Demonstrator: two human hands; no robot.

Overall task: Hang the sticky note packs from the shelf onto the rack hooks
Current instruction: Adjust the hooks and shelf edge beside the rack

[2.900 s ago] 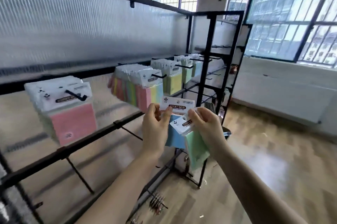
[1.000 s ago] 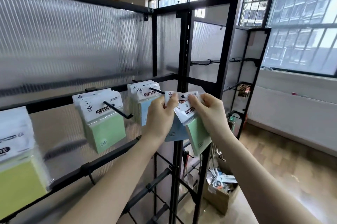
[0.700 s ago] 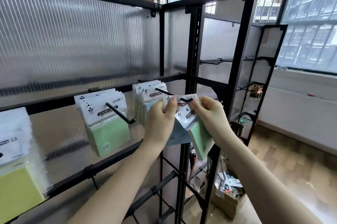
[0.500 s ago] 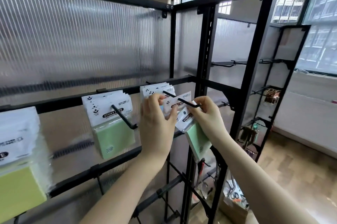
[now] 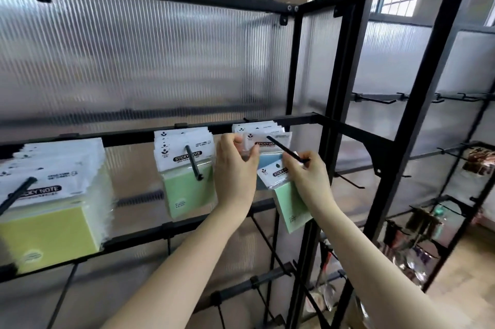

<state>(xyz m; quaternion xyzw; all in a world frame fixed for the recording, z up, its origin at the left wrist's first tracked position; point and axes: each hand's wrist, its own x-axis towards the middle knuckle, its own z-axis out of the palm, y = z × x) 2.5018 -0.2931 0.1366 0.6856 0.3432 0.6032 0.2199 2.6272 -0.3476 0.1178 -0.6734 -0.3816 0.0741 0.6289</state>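
My left hand (image 5: 235, 168) pinches the white header of a blue sticky note pack (image 5: 270, 162) that sits threaded on a black rack hook (image 5: 286, 148). Several more white-topped packs hang behind it on the same hook. My right hand (image 5: 308, 176) holds a light green sticky note pack (image 5: 290, 205) by its header, tilted, just below the hook's tip. To the left, a hook (image 5: 193, 161) carries several green packs (image 5: 187, 168). At the far left hangs a thick bunch of yellow packs (image 5: 51, 205).
The black rack frame (image 5: 334, 120) has ribbed translucent panels behind. Bare hooks (image 5: 375, 98) stick out on the right-hand section, and others lower down. Small packaged goods (image 5: 479, 160) hang at the far right. Wooden floor lies below right.
The blue pack has gone from in front of the hook tip to threaded on the hook and slid back. My left hand moved with it; my right hand keeps the green pack.
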